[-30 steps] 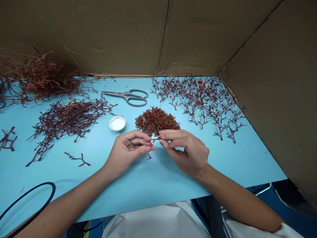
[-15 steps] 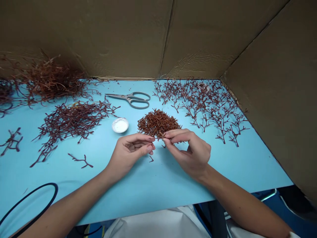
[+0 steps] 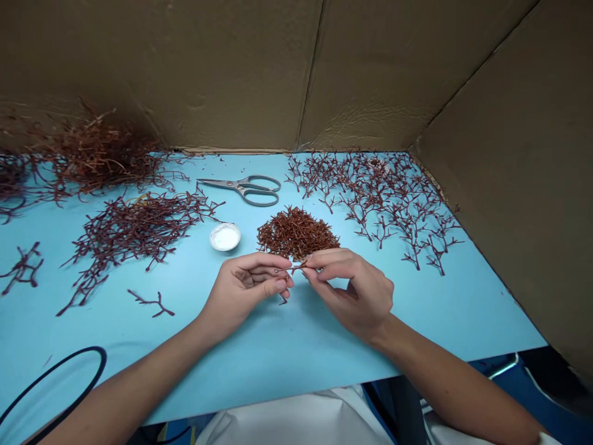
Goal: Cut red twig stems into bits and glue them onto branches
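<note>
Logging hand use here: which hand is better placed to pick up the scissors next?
Probably the left hand: it sits below the scissors, while the right hand lies farther off, pinching a small twig.

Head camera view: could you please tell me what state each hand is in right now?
Left hand: closed, pinching one end of a small brown twig.
Right hand: closed, pinching the other end of the same twig.
</note>
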A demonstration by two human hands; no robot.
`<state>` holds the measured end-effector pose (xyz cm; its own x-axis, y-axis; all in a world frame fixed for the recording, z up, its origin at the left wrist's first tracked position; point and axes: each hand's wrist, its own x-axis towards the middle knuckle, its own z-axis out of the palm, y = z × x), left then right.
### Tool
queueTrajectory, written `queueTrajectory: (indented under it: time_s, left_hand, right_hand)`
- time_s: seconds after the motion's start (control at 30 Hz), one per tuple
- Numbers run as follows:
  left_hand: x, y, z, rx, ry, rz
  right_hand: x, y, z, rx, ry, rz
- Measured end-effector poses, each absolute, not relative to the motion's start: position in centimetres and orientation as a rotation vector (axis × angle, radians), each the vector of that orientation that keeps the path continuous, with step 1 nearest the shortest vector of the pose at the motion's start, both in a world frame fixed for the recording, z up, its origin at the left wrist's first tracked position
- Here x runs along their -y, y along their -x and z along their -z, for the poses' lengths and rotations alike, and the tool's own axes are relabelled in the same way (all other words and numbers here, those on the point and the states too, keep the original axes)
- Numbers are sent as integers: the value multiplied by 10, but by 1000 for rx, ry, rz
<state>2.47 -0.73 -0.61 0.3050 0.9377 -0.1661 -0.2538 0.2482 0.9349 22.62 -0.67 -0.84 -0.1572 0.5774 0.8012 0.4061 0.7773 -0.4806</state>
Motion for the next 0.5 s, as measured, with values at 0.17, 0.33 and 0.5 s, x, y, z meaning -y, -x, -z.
queueTrajectory:
  time_s: [0.17, 0.33, 0.5]
  left_hand:
    - [8, -26, 6, -863, -956, -979]
    - [8, -25, 7, -850, -965, -992]
    - [8, -24, 9, -844, -960, -997]
  right_hand:
    - [6, -227, 7, 1804, 756, -180]
    - [7, -228, 7, 1826, 761, -182]
    - [6, -228, 7, 1845, 753, -168]
